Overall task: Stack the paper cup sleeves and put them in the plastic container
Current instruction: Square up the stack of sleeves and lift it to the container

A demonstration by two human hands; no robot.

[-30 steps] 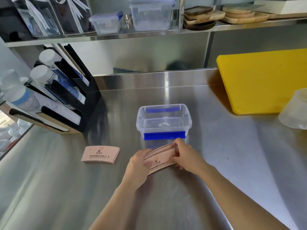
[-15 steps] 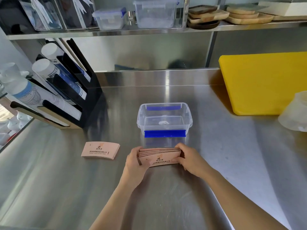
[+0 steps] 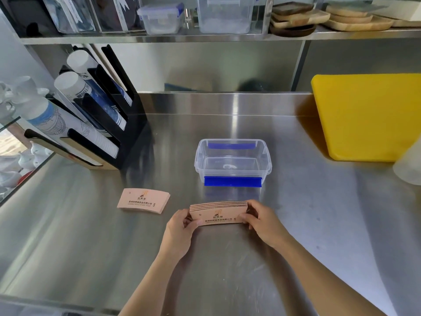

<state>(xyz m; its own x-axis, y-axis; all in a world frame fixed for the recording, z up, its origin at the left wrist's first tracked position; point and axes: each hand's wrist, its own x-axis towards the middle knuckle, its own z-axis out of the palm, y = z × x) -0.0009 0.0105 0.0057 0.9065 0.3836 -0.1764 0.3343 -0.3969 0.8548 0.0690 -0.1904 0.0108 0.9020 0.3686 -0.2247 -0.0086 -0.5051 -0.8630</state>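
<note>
A stack of several pink paper cup sleeves (image 3: 218, 213) stands on edge on the steel counter, printed face toward me. My left hand (image 3: 180, 229) grips its left end and my right hand (image 3: 262, 221) grips its right end. Just beyond it sits the clear plastic container (image 3: 232, 159) with blue clips, open and with nothing in it. A second small pile of pink sleeves (image 3: 144, 200) lies flat on the counter to the left, apart from both hands.
A black cup dispenser rack (image 3: 95, 117) with white paper cups stands at the back left. A yellow cutting board (image 3: 369, 115) lies at the right, with a translucent tub (image 3: 410, 165) at the right edge. A shelf above holds containers and wooden trays.
The sleeves were tilted and fanned a second ago; both hands have squared them into an even stack standing on edge. The container and the flat pile have not moved.
</note>
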